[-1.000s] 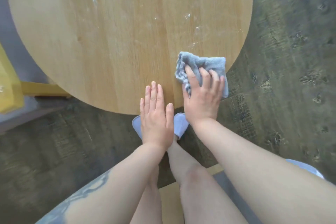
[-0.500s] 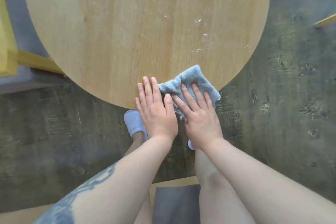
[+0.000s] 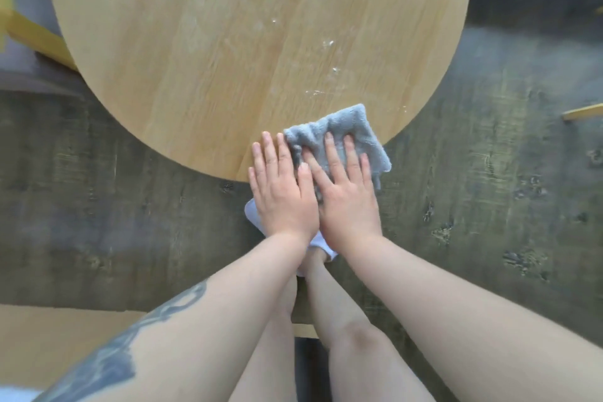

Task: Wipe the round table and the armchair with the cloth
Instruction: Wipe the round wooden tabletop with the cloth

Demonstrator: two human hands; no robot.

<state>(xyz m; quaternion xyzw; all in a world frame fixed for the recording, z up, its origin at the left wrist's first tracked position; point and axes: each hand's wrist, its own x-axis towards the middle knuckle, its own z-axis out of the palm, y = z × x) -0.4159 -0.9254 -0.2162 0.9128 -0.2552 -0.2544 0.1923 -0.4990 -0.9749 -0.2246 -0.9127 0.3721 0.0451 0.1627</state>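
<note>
Likely a home sitting area. Round wooden table (image 3: pixel 228 42) on dark, worn plank floor (image 3: pixel 489 206); yellow-framed chair (image 3: pixel 32 39) alongside. Bare legs, white slippers (image 3: pixel 253 210) underneath.

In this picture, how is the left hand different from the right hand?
The right hand presses flat on the grey cloth; the left hand rests mostly on the bare round table. The left forearm has a dark tattoo; the right has none visible. Both lie flat, fingers straight, at the table's near edge.
</note>
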